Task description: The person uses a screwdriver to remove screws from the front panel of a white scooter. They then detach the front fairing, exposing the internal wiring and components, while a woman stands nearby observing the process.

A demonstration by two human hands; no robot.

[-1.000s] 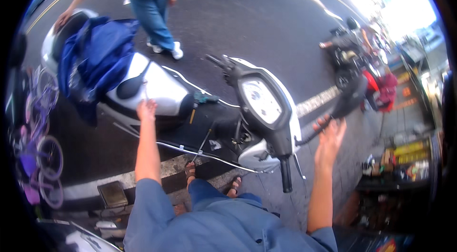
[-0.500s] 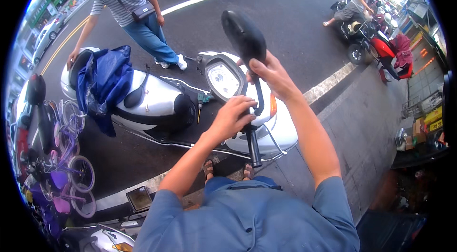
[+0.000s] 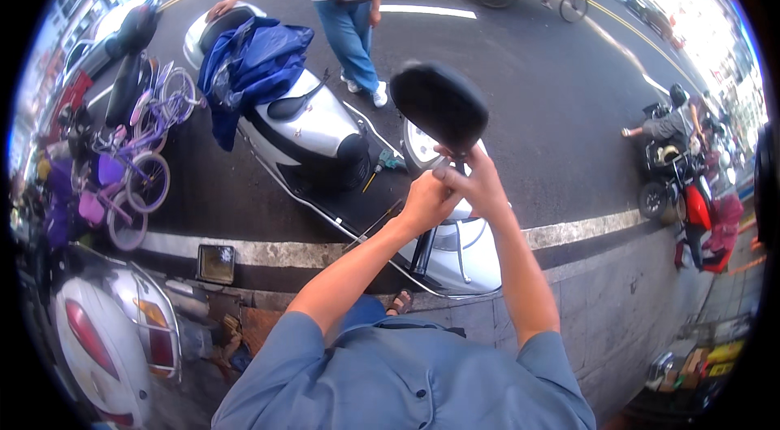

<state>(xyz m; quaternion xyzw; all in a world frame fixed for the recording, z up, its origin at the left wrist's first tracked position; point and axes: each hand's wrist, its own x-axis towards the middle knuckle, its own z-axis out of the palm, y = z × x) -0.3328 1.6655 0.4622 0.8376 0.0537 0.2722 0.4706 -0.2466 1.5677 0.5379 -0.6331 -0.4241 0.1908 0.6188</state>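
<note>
Fingers of our left hand (image 3: pixel 424 201) and right hand (image 3: pixel 479 182) pinch the mirror (image 3: pixel 439 107) stem; rigid, light, fragile glass, so we grip low.

Bright daylight, sky glare blown out upper right; fisheye bending, dark vignette, soft edges.

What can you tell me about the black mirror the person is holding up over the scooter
The mirror is a black, rounded, plastic-looking housing seen from its back; its glass is not visible. A thin dark stem drops from its underside. The right hand pinches that stem just below the housing, and the left hand meets it from the left. It sits tilted, above the front of the white scooter.
</note>
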